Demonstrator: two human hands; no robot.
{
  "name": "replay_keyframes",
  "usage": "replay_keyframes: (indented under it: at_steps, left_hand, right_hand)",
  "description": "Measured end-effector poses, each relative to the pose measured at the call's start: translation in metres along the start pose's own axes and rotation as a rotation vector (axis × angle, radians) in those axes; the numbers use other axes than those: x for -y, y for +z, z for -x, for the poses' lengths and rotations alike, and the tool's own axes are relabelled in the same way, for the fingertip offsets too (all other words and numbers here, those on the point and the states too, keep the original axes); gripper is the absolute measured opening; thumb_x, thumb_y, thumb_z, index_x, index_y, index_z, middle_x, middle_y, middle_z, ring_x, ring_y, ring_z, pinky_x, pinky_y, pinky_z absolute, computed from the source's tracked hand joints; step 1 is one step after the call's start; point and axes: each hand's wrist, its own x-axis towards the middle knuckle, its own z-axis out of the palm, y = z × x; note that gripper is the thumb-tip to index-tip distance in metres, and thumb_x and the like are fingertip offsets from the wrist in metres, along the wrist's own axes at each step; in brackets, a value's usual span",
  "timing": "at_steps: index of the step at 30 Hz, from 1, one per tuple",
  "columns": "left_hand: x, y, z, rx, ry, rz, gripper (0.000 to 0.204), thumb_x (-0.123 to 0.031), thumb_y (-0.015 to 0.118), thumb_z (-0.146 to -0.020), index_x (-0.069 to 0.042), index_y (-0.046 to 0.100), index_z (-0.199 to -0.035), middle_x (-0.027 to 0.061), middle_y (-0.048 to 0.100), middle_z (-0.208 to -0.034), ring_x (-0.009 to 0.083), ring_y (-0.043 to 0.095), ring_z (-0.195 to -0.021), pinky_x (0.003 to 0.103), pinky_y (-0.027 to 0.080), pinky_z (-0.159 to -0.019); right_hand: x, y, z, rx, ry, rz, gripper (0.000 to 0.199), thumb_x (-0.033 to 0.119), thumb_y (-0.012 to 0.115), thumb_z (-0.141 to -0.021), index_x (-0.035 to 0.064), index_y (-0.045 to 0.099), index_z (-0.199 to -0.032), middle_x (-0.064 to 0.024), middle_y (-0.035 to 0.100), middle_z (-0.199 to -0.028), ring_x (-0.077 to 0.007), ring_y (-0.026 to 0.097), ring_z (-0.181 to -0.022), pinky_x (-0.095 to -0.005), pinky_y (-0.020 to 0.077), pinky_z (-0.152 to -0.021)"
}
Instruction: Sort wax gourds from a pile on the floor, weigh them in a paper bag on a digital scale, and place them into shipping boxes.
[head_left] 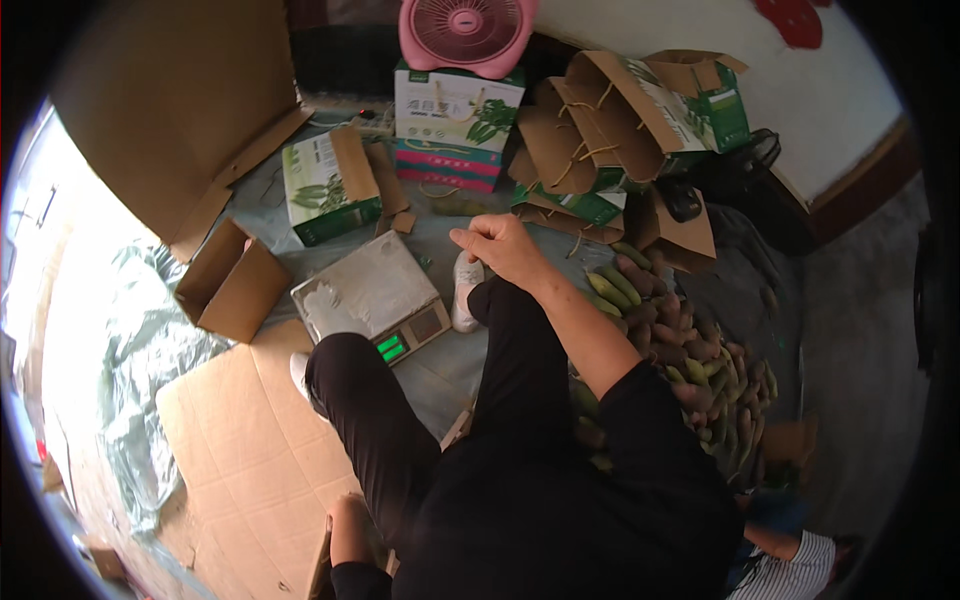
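Note:
My right hand is raised over the floor beyond my right knee, its fingers curled in and nothing showing between them. Just below it is my white shoe. A flat digital scale with a lit green display lies to its left, its pan bare. On the right, a heap of long green and reddish-brown produce spreads beside my right forearm. My left hand hangs low by my left thigh, next to a cardboard edge; its fingers are mostly hidden.
A printed carton and an open brown box flank the scale. Behind stand a pink fan on boxes and several open paper bags. Flattened cardboard covers the left floor. Another person's striped sleeve shows lower right.

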Motion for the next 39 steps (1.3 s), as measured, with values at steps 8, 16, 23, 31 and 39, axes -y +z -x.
replay_keyframes:
  at_steps: [8,16,23,31,39]
  left_hand:
    - [0.006,-0.004,0.039,-0.123,0.014,0.21,0.048,-0.035,0.059,-0.085,-0.01,0.051,-0.125,0.0118,0.053,-0.126,0.0316,0.048,-0.118,0.05,0.046,-0.089]
    - [0.02,0.0,0.06,-0.28,0.09,0.657,0.046,-0.031,0.056,-0.087,-0.006,0.049,-0.125,0.0131,0.053,-0.123,0.0303,0.05,-0.114,0.047,0.046,-0.089]
    - [0.019,-0.01,0.072,-0.408,0.185,1.038,0.044,-0.027,0.054,-0.088,-0.003,0.048,-0.124,0.0143,0.053,-0.121,0.0291,0.052,-0.11,0.045,0.046,-0.089]
    - [0.0,-0.04,0.09,-0.515,0.318,1.47,0.041,-0.023,0.052,-0.09,0.001,0.047,-0.123,0.0157,0.054,-0.118,0.0277,0.054,-0.107,0.042,0.047,-0.089]
    - [-0.041,-0.15,0.156,-0.916,0.429,1.39,0.047,-0.023,0.051,-0.091,0.002,0.042,-0.13,0.0171,0.051,-0.127,0.0282,0.055,-0.108,0.04,0.045,-0.091]
  right_hand:
    - [-0.031,-0.053,0.002,-0.17,-0.008,0.054,0.037,0.024,0.063,-0.085,0.0011,0.054,-0.058,-0.0017,0.053,-0.053,-0.0058,0.047,-0.051,-0.0245,0.0367,-0.048]
    - [-0.074,-0.12,0.014,-0.356,0.128,0.033,0.038,0.026,0.062,-0.084,0.0008,0.053,-0.057,-0.0033,0.054,-0.053,-0.0075,0.049,-0.051,-0.0257,0.0377,-0.047]
    - [-0.096,-0.165,0.009,-0.417,0.183,-0.044,0.028,0.023,0.06,-0.086,0.0026,0.056,-0.068,-0.0016,0.055,-0.061,-0.007,0.051,-0.057,-0.0227,0.0427,-0.052]
    - [-0.098,-0.291,-0.012,-0.698,0.203,-0.145,0.017,0.022,0.061,-0.084,0.0053,0.059,-0.089,-0.0013,0.059,-0.075,-0.0088,0.055,-0.059,-0.0204,0.0443,-0.052]
    - [-0.106,-0.404,-0.042,-0.999,0.27,-0.044,0.015,0.012,0.059,-0.08,0.0033,0.06,-0.093,-0.0016,0.057,-0.075,-0.0098,0.053,-0.056,-0.0219,0.0412,-0.046]
